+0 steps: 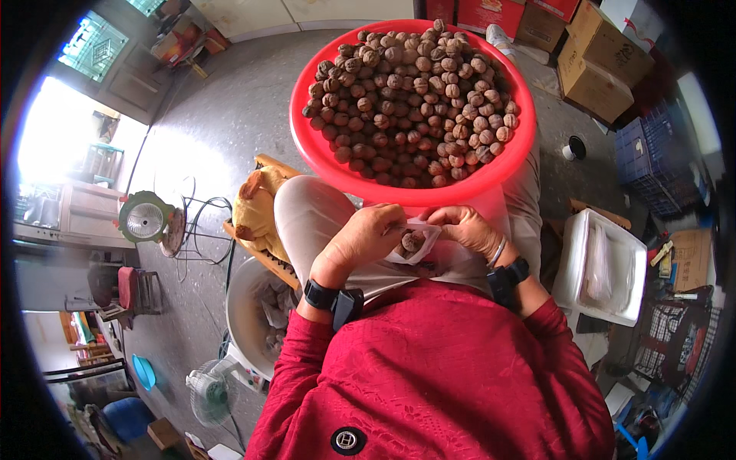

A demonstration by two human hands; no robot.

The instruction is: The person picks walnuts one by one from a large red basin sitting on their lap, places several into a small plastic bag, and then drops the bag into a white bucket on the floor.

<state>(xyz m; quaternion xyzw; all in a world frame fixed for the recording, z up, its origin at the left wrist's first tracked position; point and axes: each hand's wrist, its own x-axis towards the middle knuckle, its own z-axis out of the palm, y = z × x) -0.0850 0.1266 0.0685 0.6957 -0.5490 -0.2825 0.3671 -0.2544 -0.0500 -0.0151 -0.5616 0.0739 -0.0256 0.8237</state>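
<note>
Between my hands hangs a small translucent plastic bag (pixel 426 253) with a few walnuts (pixel 411 241) inside. The fingers of my left hand (pixel 374 231) pinch the bag's left edge, while my right hand (pixel 467 228) grips its upper right rim. The mouth of the bag appears spread between them. Just beyond my hands, a large red plastic basin (pixel 415 197) stands heaped with walnuts (pixel 411 109), with a hollow in the pile on the near side. My fingertips are partly hidden by the bag and by each other.
Left of my knee are a stool with a yellow plush cushion (pixel 261 210) and a pale tub (pixel 244 310) of bagged items. A white foam box (pixel 635 287) with clear plastic bags stands at right. Two fans (pixel 144 221) and loose cables (pixel 210 201) are on the left floor.
</note>
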